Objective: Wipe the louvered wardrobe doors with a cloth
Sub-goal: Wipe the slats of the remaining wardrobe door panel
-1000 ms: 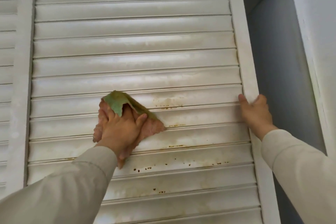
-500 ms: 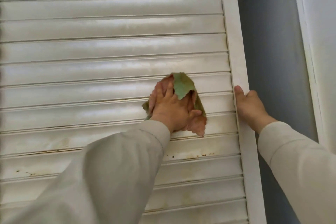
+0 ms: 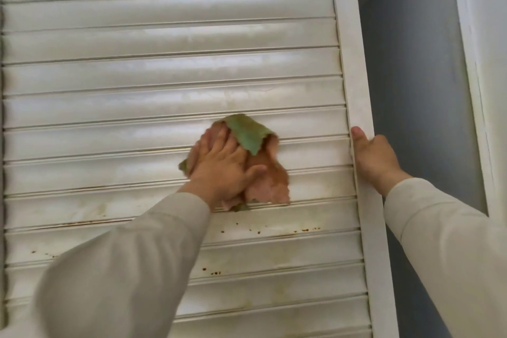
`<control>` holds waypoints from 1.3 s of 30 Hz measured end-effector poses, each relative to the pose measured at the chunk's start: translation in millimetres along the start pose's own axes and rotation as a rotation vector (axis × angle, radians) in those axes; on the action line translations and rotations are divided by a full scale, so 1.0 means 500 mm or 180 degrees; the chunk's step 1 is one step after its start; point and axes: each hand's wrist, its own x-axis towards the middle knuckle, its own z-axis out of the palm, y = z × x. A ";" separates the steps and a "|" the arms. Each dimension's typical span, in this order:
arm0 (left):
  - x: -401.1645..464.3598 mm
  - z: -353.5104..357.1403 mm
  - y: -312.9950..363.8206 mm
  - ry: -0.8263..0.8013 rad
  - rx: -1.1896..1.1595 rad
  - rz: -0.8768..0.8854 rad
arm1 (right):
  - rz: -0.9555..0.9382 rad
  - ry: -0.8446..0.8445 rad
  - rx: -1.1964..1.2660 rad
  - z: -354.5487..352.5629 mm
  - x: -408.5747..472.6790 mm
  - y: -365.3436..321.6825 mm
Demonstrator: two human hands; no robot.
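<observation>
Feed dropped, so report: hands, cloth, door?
Left hand presses cloth flat on door slats. Right hand grips door's right stile. Brown specks below cloth; nothing in the way.

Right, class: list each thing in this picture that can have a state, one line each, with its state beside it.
Door: open, with a dark gap beside its free edge.
Slats: streaky higher up; the lower ones are stained and dotted with brown specks.
Cloth: crumpled, pressed against the slats.
Left hand: fingers spread, pressing the cloth.
Right hand: grips the door's edge.
</observation>
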 end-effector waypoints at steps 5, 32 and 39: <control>-0.080 0.011 -0.073 0.0372 -0.0004 -0.0027 | 0.0022 -0.0020 0.0059 -0.004 -0.008 -0.001; 0.128 -0.048 0.374 0.0346 -0.0318 0.0389 | 0.0075 -0.0208 0.0452 -0.027 0.008 0.002; 0.204 -0.097 0.239 0.0601 -0.0141 -0.0394 | 0.0030 -0.0357 0.0396 -0.029 0.003 0.001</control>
